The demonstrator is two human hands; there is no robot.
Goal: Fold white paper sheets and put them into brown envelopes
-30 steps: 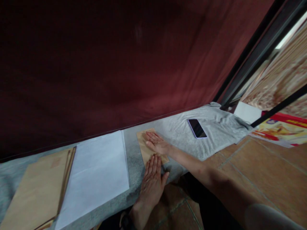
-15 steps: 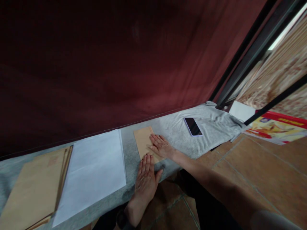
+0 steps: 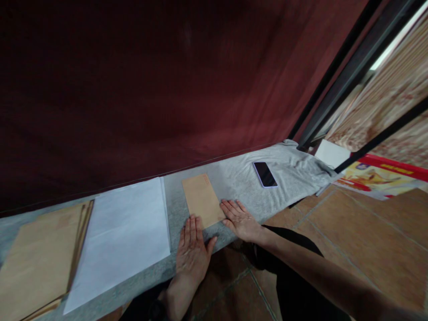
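A small brown paper envelope (image 3: 202, 198) with faint red print near its top right corner lies flat on a grey cloth (image 3: 230, 176). My left hand (image 3: 193, 249) rests with fingers stretched out on the envelope's lower left corner. Flat at the lower right corner lies my right hand (image 3: 241, 222), its fingertips at the envelope's edge. Neither hand grips anything. To the left of the envelope is a stack of white paper sheets (image 3: 125, 240), and beyond it a pile of larger brown envelopes (image 3: 42, 258).
A phone (image 3: 265, 174) with a dark screen lies on the cloth at the right. Behind the narrow surface rises a dark red panel (image 3: 167, 98). Black metal bars (image 3: 334, 84) and a red and yellow box (image 3: 381, 176) stand at the right, above the tiled floor (image 3: 368, 227).
My right hand has slid down and right across the envelope to its lower right corner, uncovering the red print. My left hand stays at the lower left corner. The view has shifted slightly.
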